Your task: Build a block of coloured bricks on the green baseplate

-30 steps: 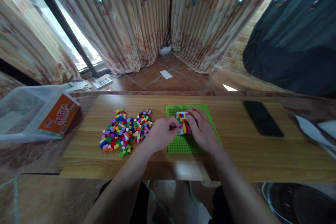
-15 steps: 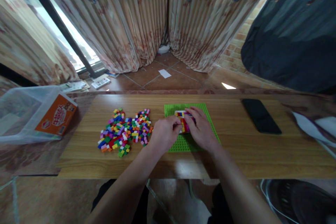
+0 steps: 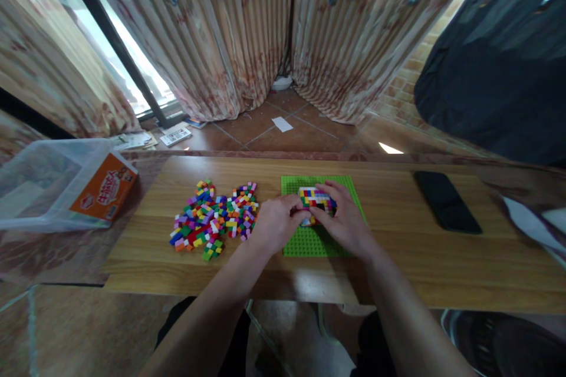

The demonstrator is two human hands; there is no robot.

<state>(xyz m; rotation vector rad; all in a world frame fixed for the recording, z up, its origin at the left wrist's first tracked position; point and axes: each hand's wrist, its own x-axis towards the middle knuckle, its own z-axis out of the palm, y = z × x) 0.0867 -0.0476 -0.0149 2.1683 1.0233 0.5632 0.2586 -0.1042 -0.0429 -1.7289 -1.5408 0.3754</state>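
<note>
A green studded baseplate [image 3: 315,246] lies on the wooden table. Over it is a block of multicoloured toy building bricks [image 3: 313,193], with white, red, yellow and blue pieces showing. My right hand [image 3: 345,218] grips this block from the right, fingers over its far side and thumb across its near side. My left hand [image 3: 276,224] is closed in a pinch at the block's left edge; whatever lies between its fingertips is too small to make out. The hands partly cover the block. Left of my left hand lies a pile of loose toy bricks [image 3: 207,218] in many colours.
A black phone [image 3: 446,201] lies on the right part of the wooden table [image 3: 398,271]. Beyond the left end stands a clear plastic box [image 3: 53,188] with an orange label. Curtains [image 3: 247,41] hang behind, and white paper [image 3: 533,221] is at the far right.
My right thumb has come down and left across the block, near the left fingertips. The block seems turned, showing different colours. The whole view has shifted slightly.
</note>
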